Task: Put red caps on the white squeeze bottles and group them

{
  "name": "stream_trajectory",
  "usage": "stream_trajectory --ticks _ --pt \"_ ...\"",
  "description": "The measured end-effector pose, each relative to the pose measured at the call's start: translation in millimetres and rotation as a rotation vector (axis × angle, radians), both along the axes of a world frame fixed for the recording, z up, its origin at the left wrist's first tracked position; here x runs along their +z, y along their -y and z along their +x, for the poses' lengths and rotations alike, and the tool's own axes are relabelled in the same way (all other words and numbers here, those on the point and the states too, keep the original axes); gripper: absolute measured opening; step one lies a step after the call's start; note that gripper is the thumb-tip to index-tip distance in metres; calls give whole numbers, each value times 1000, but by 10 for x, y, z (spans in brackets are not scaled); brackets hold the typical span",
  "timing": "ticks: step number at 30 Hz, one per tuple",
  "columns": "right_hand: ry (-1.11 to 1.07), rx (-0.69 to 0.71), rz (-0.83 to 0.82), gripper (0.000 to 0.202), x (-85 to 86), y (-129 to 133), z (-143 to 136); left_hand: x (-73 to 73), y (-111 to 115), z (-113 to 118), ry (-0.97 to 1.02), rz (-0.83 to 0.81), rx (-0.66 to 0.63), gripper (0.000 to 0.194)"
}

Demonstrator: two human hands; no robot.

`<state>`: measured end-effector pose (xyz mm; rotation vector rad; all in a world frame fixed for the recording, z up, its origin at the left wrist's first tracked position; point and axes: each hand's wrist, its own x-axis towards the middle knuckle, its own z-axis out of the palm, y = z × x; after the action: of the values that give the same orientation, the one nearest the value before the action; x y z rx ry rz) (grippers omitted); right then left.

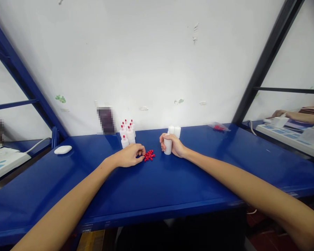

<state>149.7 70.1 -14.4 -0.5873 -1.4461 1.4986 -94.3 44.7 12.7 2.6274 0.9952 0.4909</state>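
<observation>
Here's the pile of red caps (148,154), loose on the blue worktop (151,188), and right up against its left edge comes the left hand (131,155), fingers curled, thumb and fingertips down at the nearest caps. Is one pinched in that grip? Can't tell from here; the fingertips and the caps run together. Over to the right of the pile, no such doubt: the right hand (176,145) has its grip wrapped around a white bottle (167,147), holding it upright, its top partly covered by the thumb. Behind that, further back and right of the pile, two more white bottles (177,131) stand side by side. Now look behind and left of the pile: a tight cluster of bottles (131,135), all standing, each visible tip red, the nearest partly hidden by the left hand. Well off to the left of the pile lies a smooth white oval object (63,150); far back to the right, a clear bag (219,127) with red pieces inside.
</observation>
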Motion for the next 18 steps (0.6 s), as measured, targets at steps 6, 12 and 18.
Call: stream_trajectory --ticks 6,12,18 --pt "-34 3 41 23 -15 1 -2 16 5 7 -16 78 40 9" --pt "56 -64 234 25 -60 100 24 -22 40 73 237 191 99 10" --pt "492 -238 712 19 24 300 -9 -50 237 356 613 155 120 9"
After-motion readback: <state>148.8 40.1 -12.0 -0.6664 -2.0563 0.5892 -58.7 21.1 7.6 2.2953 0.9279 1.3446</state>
